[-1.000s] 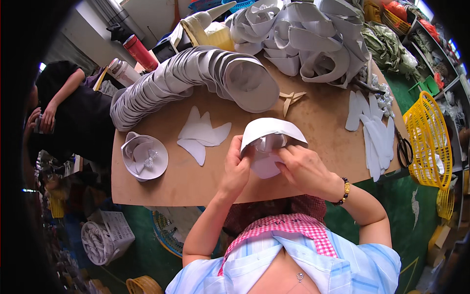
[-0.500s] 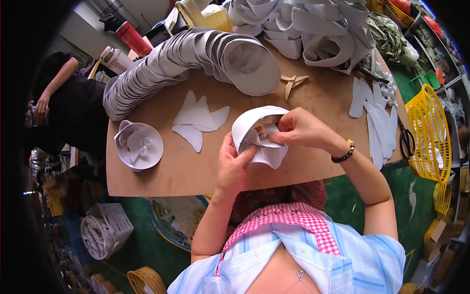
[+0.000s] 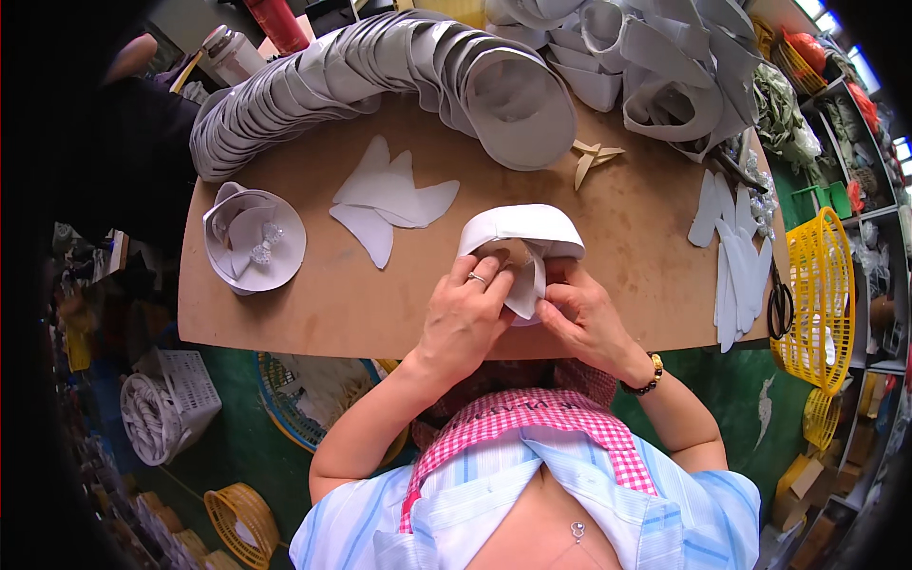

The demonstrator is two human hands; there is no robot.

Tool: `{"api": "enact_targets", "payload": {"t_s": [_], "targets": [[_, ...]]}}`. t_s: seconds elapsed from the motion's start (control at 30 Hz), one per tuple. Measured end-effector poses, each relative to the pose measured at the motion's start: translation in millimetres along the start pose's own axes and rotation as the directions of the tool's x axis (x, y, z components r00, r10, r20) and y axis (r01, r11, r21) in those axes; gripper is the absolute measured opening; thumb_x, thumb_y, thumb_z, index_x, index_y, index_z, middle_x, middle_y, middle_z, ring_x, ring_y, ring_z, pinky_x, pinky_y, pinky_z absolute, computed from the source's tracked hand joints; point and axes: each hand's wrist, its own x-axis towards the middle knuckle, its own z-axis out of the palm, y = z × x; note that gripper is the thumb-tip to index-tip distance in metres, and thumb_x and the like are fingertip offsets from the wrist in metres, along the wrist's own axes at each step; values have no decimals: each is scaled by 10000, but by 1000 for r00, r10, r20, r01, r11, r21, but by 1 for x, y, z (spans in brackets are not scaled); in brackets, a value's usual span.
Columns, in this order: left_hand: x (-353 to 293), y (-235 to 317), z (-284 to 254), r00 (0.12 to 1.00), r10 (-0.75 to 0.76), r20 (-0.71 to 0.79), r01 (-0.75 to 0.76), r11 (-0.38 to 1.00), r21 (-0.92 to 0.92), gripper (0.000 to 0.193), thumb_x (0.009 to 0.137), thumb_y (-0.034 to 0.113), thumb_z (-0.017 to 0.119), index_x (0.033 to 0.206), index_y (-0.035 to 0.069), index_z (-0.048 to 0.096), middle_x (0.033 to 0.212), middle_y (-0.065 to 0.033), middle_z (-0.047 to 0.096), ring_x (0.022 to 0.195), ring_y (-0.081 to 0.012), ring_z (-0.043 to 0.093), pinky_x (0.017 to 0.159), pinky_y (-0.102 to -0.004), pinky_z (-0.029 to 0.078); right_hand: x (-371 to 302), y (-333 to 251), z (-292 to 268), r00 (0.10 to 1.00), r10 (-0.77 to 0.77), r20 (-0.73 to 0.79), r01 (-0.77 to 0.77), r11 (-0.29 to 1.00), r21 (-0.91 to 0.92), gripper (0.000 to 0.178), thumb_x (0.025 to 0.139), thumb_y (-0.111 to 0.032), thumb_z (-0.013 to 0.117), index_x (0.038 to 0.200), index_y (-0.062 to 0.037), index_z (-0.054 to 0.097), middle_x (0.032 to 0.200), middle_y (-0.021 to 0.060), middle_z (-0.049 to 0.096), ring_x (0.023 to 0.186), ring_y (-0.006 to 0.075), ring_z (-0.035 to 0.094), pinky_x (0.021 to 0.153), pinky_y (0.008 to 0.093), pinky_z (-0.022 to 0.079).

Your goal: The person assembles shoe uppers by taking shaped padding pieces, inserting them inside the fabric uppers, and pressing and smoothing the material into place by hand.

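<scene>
Just in from the table's near edge, a white cap-shaped piece (image 3: 525, 224) of stiff sheet material is held up between both hands, its hollow side facing me. My left hand (image 3: 463, 318) has its fingers bent into the hollow, with a ring on one finger. My right hand (image 3: 586, 313) grips the right side, thumb and fingers closed on a turned-in white flap. Inside the hollow a tan patch shows, partly covered by the left fingers. To the left sits a similar white piece (image 3: 249, 271) with a sparkly bow. Loose white cut-outs (image 3: 394, 195) lie between them.
A long curved stack of white pieces (image 3: 332, 85) crosses the table's far side, with a heap of more (image 3: 665, 76) at the far right. Tan strips (image 3: 593, 160), narrow white cut-outs (image 3: 731, 271) and black scissors (image 3: 780, 304) lie rightward. A yellow basket (image 3: 817, 294) stands beside the table.
The white piece has turned in my hands, bringing its rounded band to the far side. My left fingers have moved into the hollow; my right hand has dropped to the lower right side.
</scene>
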Motion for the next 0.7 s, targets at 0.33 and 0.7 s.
{"api": "enact_targets", "payload": {"t_s": [0.33,0.7], "targets": [[9,8,13,994,75,-77,-47,949,312,403,639,5,649,1041,-11,632,997,-132,653,975,-299,589,915,-438,447,64,-16,-25,907,372,199,-221,820,-528,513,873,-396,625,634,57,590,537,191,519,496,296,517,515,376,417],[-7,-2,14,957,237,-166,-155,904,397,334,695,95,587,998,1,692,1005,-73,653,910,-225,592,823,-365,472,24,13,-17,940,339,28,-328,926,-188,234,827,-182,708,771,32,633,617,90,631,572,101,597,537,268,471]]}}
